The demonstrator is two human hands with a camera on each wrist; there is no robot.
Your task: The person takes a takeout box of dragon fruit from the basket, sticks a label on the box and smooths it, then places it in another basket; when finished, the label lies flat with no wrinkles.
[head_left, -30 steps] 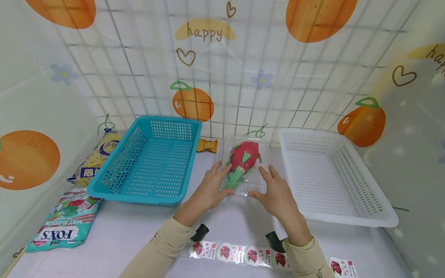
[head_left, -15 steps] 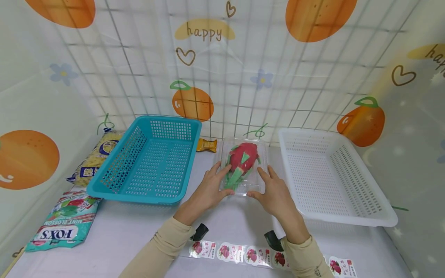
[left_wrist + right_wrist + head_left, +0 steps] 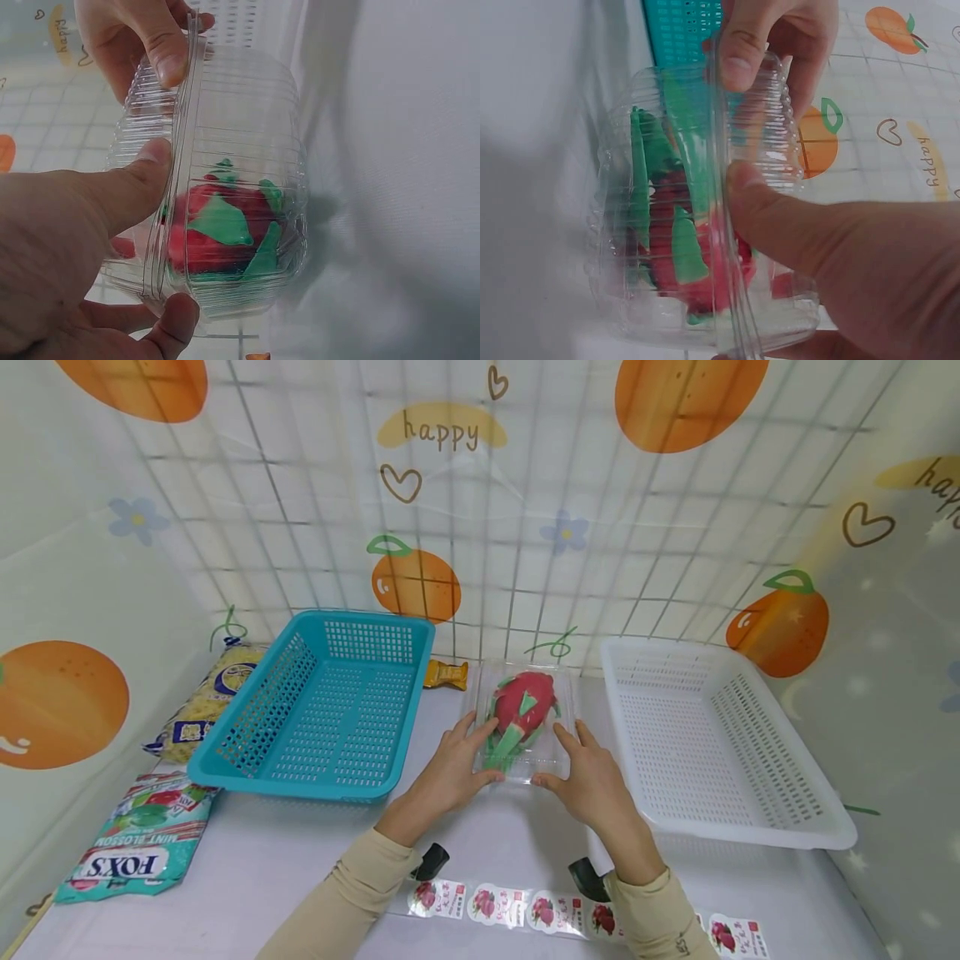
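A clear plastic clamshell box [image 3: 566, 693] stands in the middle of the table, with a red dragon fruit [image 3: 525, 697] with green scales inside. My left hand [image 3: 446, 768] grips its near left corner, thumb along the front rim and fingers at the side. At the near right corner my right hand [image 3: 596, 781] holds it the same way. Both wrist views show the lid laid over the base, with the thumbs pressing on the rim [image 3: 180, 127] where the two halves meet. In the right wrist view the fruit [image 3: 694, 247] shows through the ribbed wall.
A blue basket [image 3: 401, 752] stands left, a white basket [image 3: 630, 760] right. A small orange packet [image 3: 447, 674] lies behind. A yellow bag [image 3: 202, 718] and FOX'S bag [image 3: 142, 839] lie far left. A strip of dragon-fruit labels [image 3: 498, 906] runs along the front, under the right sleeve.
The far edge of the box and the fruit have shifted slightly toward me. My right hand has moved a little to the left; the left hand has stayed in place.
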